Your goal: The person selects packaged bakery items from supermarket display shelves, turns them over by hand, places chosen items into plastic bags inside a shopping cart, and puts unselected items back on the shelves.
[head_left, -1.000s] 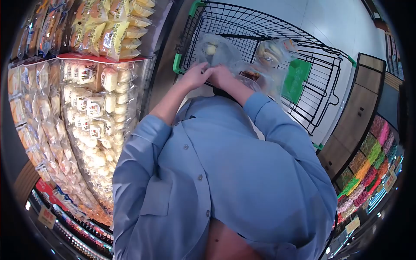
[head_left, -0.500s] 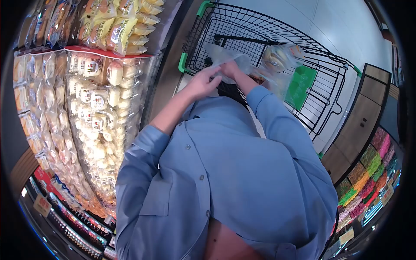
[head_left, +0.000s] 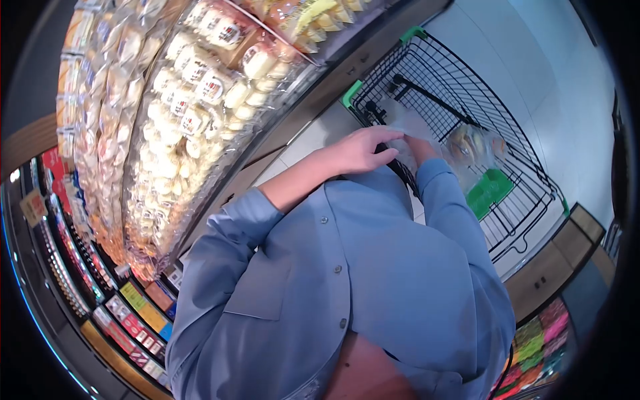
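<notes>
My right hand is closed on a clear plastic bag near the cart handle; its fingertips are partly hidden. My left hand reaches in from the left, its fingers stretched to the edge of the bag beside my right hand. The left thumb stands apart from the fingers. Beyond the hands is a black wire shopping cart with green corners. A clear bag of what look like bread rolls sits in the cart, just right of my right hand.
A slanted display of packaged buns rises close on the left, with yellow-wrapped packs at its far end. A green panel is on the cart. Wooden cabinets and colourful goods stand at the right.
My view has turned, so the cart and hands appear farther right and lower, the bun display tilted. My left fingers are more stretched out; my right hand keeps the plastic bag.
</notes>
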Tool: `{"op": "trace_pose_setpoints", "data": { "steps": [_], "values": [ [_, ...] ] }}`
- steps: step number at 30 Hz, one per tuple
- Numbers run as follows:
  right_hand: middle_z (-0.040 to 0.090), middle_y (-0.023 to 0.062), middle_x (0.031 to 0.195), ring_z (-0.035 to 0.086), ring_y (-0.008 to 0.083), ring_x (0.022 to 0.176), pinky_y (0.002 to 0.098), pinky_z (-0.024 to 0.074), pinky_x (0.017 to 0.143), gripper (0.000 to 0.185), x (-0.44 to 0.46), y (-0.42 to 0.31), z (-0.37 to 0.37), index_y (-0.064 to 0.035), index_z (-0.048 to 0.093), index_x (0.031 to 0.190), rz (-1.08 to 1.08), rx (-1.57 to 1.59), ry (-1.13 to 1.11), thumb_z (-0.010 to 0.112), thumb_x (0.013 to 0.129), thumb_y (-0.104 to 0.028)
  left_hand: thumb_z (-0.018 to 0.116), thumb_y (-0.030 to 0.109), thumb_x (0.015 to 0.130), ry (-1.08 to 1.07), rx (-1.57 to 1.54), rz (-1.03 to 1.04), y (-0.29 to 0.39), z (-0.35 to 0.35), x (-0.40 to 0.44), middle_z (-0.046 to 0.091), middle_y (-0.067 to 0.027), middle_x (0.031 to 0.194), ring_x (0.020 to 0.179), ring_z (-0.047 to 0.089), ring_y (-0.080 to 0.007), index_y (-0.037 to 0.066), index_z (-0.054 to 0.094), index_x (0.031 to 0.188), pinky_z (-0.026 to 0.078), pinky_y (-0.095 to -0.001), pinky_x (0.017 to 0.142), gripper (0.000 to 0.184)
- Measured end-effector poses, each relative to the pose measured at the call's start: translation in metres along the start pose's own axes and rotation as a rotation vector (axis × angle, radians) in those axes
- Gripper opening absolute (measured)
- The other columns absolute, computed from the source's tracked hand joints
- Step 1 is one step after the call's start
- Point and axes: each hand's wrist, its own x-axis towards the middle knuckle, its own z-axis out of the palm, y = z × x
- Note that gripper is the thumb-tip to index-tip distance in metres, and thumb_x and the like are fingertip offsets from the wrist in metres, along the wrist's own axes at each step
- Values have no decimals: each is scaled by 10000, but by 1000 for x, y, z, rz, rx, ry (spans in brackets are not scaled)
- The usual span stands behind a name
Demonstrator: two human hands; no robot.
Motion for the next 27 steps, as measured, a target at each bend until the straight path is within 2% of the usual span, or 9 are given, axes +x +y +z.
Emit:
{"op": "trace_pose_setpoints", "data": {
  "steps": [5,7,9,14,16,19,24,25,27],
  "values": [
    [639,242,1169,597,414,1102,443,481,934,370,8,-11,-16,-15,610,1177,-17,-133,-17,553,896,-248,593,236,910,85,59,-52,-19,-4,1,593,-219,1232,1161,563,-354,-6,534,1317,446,-390,1009,477],
    [641,242,1166,598,415,1101,443,481,933,372,1,-30,-24,-15,610,1178,-35,-176,-11,554,895,-250,586,284,903,24,155,-216,-44,-3,6,589,-229,1218,1148,563,-376,-13,527,1313,452,-405,1000,509],
    [668,240,1089,626,419,1044,447,498,901,350,-13,-58,-24,-9,640,1092,146,-153,161,577,886,-284,579,308,901,-19,221,-302,-65,-2,7,588,-234,1230,1156,562,-382,-9,514,1329,452,-413,1001,536],
    [677,197,808,672,345,771,436,525,695,290,-30,-58,-18,-1,603,926,-12,-237,113,632,869,-284,565,374,898,-38,260,-461,-76,-12,-15,583,-253,1261,1187,546,-411,7,471,1381,448,-427,1013,614],
    [615,114,690,616,216,594,352,495,550,249,-39,-65,-24,-29,547,846,18,4,23,670,852,-245,585,363,905,38,144,-388,-75,-21,-30,577,-252,1287,1211,549,-387,11,457,1400,455,-409,1013,621],
    [552,38,656,553,124,532,280,442,478,223,-67,-103,-56,-79,512,800,111,294,-117,684,858,-209,608,344,910,116,-116,-393,-70,-40,-60,589,-238,1280,1203,570,-341,6,457,1400,465,-386,1000,614],
    [524,-17,679,513,95,550,251,433,494,225,-95,-157,-99,-96,501,784,12,603,-225,678,878,-198,578,290,972,373,-270,-327,-106,-37,-115,590,-174,1286,1153,592,-248,5,456,1401,480,-360,970,529],
    [530,-12,699,513,95,561,253,434,498,231,-100,-173,-107,-104,488,780,-13,805,-340,677,880,-192,578,290,972,387,-274,-314,-92,-41,-123,590,-174,1286,1153,592,-248,5,456,1401,480,-360,970,529],
    [552,-1,753,513,95,589,250,446,521,224,-111,-207,-119,-124,461,803,-75,1094,-573,662,893,-165,545,294,1001,439,-639,-359,-61,-52,-141,580,-130,1270,1107,597,-202,19,425,1426,492,-354,943,521]
  ]
}}
